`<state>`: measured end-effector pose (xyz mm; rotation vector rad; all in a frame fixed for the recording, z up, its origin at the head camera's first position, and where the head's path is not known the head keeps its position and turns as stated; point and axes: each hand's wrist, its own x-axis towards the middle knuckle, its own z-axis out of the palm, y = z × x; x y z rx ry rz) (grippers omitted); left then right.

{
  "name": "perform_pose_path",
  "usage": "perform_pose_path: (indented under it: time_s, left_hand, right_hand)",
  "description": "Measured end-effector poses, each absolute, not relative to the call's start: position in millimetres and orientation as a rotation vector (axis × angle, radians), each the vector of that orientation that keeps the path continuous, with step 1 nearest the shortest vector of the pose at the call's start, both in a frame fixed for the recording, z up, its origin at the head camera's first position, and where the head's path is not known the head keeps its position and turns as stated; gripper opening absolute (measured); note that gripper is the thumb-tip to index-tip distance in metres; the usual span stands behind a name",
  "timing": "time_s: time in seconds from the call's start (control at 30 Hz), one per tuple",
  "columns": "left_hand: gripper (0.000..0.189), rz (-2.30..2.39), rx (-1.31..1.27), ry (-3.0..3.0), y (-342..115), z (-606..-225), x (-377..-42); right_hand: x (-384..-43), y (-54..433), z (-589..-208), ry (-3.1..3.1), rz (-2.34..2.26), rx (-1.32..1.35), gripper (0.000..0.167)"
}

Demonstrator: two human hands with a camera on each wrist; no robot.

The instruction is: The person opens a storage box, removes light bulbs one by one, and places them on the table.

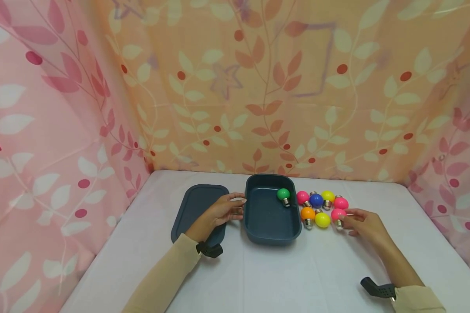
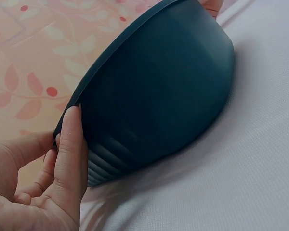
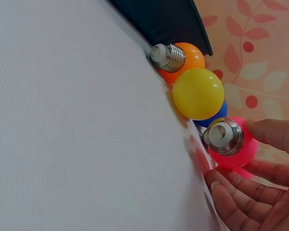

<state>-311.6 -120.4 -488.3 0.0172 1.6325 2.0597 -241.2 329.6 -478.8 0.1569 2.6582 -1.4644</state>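
Observation:
A dark blue-grey rectangular container (image 1: 273, 239) stands on the table, a green light bulb (image 1: 283, 194) lying inside it. My left hand (image 1: 224, 208) holds the container's left side, thumb and fingers at the rim (image 2: 73, 103). To the right of the container, my right hand (image 1: 363, 224) pinches a pink light bulb (image 1: 338, 214) between thumb and fingers. That bulb's silver screw base (image 3: 224, 136) faces the right wrist camera. Beside it lie an orange bulb (image 1: 307, 213), a yellow bulb (image 1: 323, 220) and a blue bulb (image 1: 316, 200).
A flat dark lid (image 1: 197, 202) lies left of the container, partly under my left forearm. Another yellow bulb (image 1: 328, 196) and two more pink bulbs, one by the container (image 1: 303, 198), sit in the back row. Patterned curtains (image 1: 227, 87) enclose the white table (image 1: 258, 278).

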Motion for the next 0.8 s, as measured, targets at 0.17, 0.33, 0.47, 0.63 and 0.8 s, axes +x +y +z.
perform_pose_path:
  time_s: [0.17,0.33,0.47,0.63,0.8]
  left_hand:
    - [0.042,2.069,0.021,1.618,-119.6,-488.1,-311.2]
    - [0.039,2.069,0.012,1.614,-119.8,-486.9,-310.9]
    - [0.037,2.079,0.007,1.605,-119.7,-487.6,-311.6]
    - [0.036,2.079,0.003,1.603,-120.4,-488.2,-312.6]
    - [0.039,2.074,0.018,1.597,-120.5,-488.5,-312.8]
  right_hand:
    - [-241.4,327.3,-480.7,2.67,-1.457,0.166,0.065]
    - [-242.2,325.6,-482.5,2.691,-1.43,0.159,0.068]
    - [-242.0,323.8,-482.7,2.71,-1.413,0.163,0.071]
    - [-242.0,321.8,-482.6,2.701,-1.437,0.178,0.069]
    - [-242.6,322.5,-484.2,2.69,-1.444,0.195,0.067]
